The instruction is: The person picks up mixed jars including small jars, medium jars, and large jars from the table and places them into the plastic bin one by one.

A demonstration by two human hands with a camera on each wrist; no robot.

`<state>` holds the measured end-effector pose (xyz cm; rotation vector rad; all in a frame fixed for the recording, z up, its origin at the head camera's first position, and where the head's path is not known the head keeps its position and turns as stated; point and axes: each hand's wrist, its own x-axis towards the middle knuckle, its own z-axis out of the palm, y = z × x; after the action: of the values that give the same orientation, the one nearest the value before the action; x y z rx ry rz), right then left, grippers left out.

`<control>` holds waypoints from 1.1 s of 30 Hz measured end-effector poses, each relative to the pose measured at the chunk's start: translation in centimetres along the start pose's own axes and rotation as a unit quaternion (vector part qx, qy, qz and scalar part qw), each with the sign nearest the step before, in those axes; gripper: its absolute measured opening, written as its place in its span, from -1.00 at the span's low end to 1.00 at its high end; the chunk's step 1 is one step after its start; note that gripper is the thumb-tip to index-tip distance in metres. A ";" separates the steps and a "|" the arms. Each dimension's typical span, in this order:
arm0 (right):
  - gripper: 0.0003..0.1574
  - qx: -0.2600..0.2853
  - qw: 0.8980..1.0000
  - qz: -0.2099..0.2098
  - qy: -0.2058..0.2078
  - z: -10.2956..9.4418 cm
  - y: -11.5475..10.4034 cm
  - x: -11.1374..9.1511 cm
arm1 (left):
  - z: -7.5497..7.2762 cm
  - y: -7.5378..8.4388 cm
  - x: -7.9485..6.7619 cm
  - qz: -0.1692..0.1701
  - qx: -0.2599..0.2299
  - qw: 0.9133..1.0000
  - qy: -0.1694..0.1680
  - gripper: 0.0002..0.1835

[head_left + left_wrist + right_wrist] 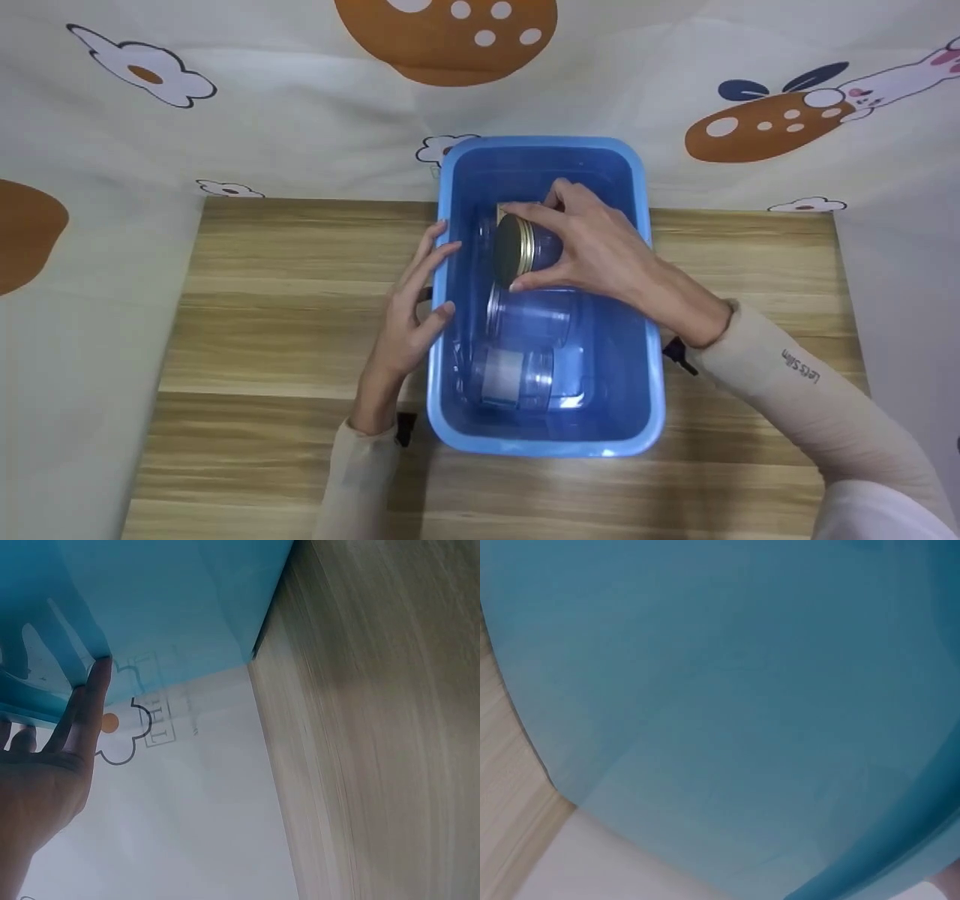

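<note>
My right hand (pixel 600 244) reaches into a blue plastic bin (pixel 544 448) and grips a clear jar with a gold lid (pixel 511 247). The jar is tilted on its side, its lid facing left. Beneath and below it in the head view, a clear jar (pixel 532 315) and another clear jar with a pale label (pixel 502 376) lie on their sides in the bin. My left hand (pixel 405 322) touches the bin's left rim with extended fingers; in the left wrist view the fingers (pixel 94 701) lie against the outer wall. The right wrist view shows mostly bin wall (pixel 720 705).
The bin stands on a wood-grain table (pixel 285 330), close to its back edge. A pale cloth (pixel 300 97) printed with flowers and orange shapes hangs behind it. Part of a small tan item (pixel 501 213) shows beside the held jar. Dark wrist straps (pixel 679 354) show by both wrists.
</note>
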<state>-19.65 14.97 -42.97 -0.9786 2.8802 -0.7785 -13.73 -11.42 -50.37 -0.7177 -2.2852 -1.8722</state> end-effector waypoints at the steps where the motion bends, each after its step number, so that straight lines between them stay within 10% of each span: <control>1: 0.19 -0.002 1.000 -0.002 -0.001 0.1 0.0 0.1 | 0.0 0.0 0.0 0.000 0.000 1.000 0.000 -0.37; 33: 0.11 -0.032 0.999 -0.007 -0.004 1.8 0.0 0.9 | 0.1 0.2 0.0 -0.021 -0.025 0.999 -0.005 -0.36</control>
<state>-20.12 13.62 -44.40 -1.0075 2.9116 -0.6861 -13.67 -11.30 -50.22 -0.6932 -2.2849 -1.9548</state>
